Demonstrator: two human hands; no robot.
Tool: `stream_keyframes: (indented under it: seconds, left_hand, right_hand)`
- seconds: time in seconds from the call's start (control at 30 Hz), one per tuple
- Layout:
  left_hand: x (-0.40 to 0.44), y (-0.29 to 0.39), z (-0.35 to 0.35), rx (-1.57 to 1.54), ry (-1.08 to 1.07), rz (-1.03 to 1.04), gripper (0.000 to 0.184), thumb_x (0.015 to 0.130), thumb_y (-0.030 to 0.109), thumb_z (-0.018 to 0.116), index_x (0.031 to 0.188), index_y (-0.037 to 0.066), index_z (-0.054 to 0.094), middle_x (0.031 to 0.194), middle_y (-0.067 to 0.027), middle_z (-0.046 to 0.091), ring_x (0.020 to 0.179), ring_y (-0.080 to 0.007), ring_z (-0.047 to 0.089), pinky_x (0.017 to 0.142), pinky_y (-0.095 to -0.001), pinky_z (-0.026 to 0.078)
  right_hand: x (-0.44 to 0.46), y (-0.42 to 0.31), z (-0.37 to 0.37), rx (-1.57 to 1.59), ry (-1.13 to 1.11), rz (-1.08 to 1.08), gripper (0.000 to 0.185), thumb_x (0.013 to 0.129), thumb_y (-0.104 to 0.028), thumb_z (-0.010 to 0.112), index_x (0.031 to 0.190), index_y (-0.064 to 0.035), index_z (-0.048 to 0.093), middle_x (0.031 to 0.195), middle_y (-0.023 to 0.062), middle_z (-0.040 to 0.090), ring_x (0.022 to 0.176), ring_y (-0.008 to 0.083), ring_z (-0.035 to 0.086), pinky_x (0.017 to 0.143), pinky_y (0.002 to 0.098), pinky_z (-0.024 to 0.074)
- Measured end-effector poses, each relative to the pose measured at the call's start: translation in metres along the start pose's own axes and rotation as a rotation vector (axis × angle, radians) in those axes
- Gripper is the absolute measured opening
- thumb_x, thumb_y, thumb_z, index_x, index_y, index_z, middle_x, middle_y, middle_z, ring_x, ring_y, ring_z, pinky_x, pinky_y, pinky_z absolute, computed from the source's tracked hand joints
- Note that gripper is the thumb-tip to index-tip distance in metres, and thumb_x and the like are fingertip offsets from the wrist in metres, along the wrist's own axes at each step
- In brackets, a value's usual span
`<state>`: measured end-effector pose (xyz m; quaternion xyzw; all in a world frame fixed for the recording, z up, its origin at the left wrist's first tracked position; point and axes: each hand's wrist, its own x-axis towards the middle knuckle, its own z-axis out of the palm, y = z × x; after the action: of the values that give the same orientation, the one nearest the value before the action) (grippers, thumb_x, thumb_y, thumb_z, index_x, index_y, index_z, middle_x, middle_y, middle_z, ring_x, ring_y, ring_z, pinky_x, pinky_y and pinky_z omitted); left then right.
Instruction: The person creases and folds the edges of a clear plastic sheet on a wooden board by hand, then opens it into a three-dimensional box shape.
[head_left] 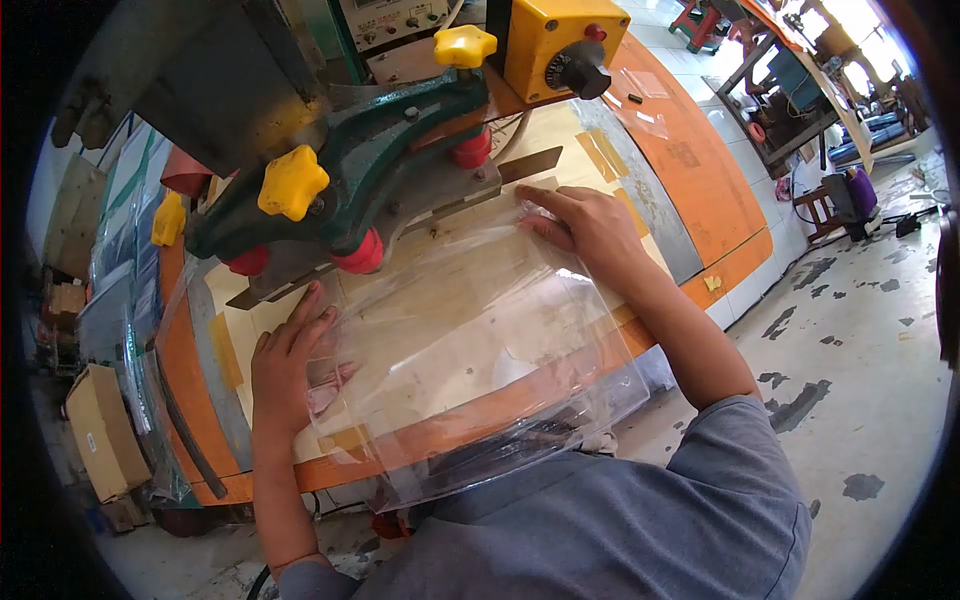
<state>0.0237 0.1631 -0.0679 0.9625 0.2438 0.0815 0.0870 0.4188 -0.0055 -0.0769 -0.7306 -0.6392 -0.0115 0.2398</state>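
A clear plastic sheet [450, 330] lies over the pale work surface and hangs past the table's front edge. My left hand [295, 365] rests at its left side, fingers extended and spread towards the metal bar. At the upper right corner my right hand [585, 225] has its thumb and index finger on the sheet's edge, close together. Just beyond both hands a long metal bar [440, 215] runs under a green machine arm [350, 190] with red collars and yellow star knobs.
A yellow control box [565, 50] with a black dial stands behind. The table's orange rim [720, 170] curves round to the right. Cardboard boxes [105, 430] are at the left; a workbench [790, 75] with clutter stands at the upper right.
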Motion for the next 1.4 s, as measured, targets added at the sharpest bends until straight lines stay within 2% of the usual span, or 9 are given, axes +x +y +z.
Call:
stream_keyframes:
  seconds: [0.3, 0.53, 0.93, 1.2, 1.33, 1.4]
  left_hand:
    - [0.0, 0.006, -0.002, -0.034, 0.006, -0.022, 0.064, 0.075, 0.039, 0.081, 0.132, 0.014, 0.064, 0.157, -0.0059, 0.051, 0.107, -0.0318, 0.066, 0.093, -0.0429, 0.049]
    - [0.002, 0.008, -0.003, -0.046, 0.048, 0.002, 0.065, 0.074, 0.04, 0.081, 0.132, 0.014, 0.064, 0.156, -0.006, 0.051, 0.11, -0.0328, 0.066, 0.094, -0.043, 0.049]
    - [0.0, 0.003, -0.001, 0.011, 0.009, -0.014, 0.064, 0.076, 0.041, 0.08, 0.132, 0.014, 0.064, 0.158, -0.0053, 0.049, 0.104, -0.0304, 0.067, 0.09, -0.041, 0.048]
    - [0.0, 0.003, 0.003, -0.069, 0.027, -0.026, 0.063, 0.076, 0.039, 0.081, 0.131, 0.013, 0.064, 0.159, -0.0009, 0.047, 0.106, -0.0296, 0.067, 0.093, -0.0412, 0.048]
    - [0.001, 0.005, -0.003, -0.012, -0.035, -0.049, 0.062, 0.076, 0.039, 0.081, 0.131, 0.013, 0.065, 0.159, -0.0016, 0.048, 0.106, -0.0293, 0.066, 0.093, -0.0413, 0.048]
    - [0.001, 0.008, -0.004, 0.013, 0.02, -0.007, 0.063, 0.076, 0.039, 0.081, 0.13, 0.013, 0.065, 0.159, -0.0028, 0.048, 0.106, -0.029, 0.066, 0.093, -0.0412, 0.048]
  right_hand:
    - [0.001, -0.005, -0.004, -0.009, -0.018, 0.035, 0.039, 0.098, -0.041, 0.063, 0.125, -0.0146, 0.07, 0.092, 0.0123, 0.073, 0.086, 0.0338, 0.07, 0.072, 0.0449, 0.0536]
    - [0.001, -0.004, -0.003, 0.013, -0.009, 0.026, 0.038, 0.098, -0.041, 0.063, 0.125, -0.0136, 0.07, 0.094, 0.0125, 0.074, 0.086, 0.0342, 0.07, 0.072, 0.0451, 0.0538]
    - [0.001, -0.002, -0.001, -0.007, 0.002, 0.025, 0.038, 0.097, -0.042, 0.064, 0.121, -0.0135, 0.072, 0.091, 0.0129, 0.073, 0.083, 0.0339, 0.07, 0.072, 0.0449, 0.054]
    - [0.0, -0.004, -0.002, 0.0, 0.003, 0.021, 0.038, 0.098, -0.042, 0.064, 0.122, -0.0145, 0.072, 0.092, 0.013, 0.073, 0.085, 0.0338, 0.07, 0.073, 0.0451, 0.0538]
    - [0.0, -0.003, -0.002, 0.011, -0.001, 0.024, 0.038, 0.098, -0.042, 0.063, 0.123, -0.0145, 0.071, 0.093, 0.0125, 0.073, 0.086, 0.0339, 0.07, 0.073, 0.045, 0.0538]
    - [0.0, -0.003, -0.002, 0.01, -0.01, 0.026, 0.039, 0.098, -0.042, 0.063, 0.123, -0.0143, 0.071, 0.093, 0.0124, 0.073, 0.086, 0.0343, 0.069, 0.073, 0.0452, 0.0537]
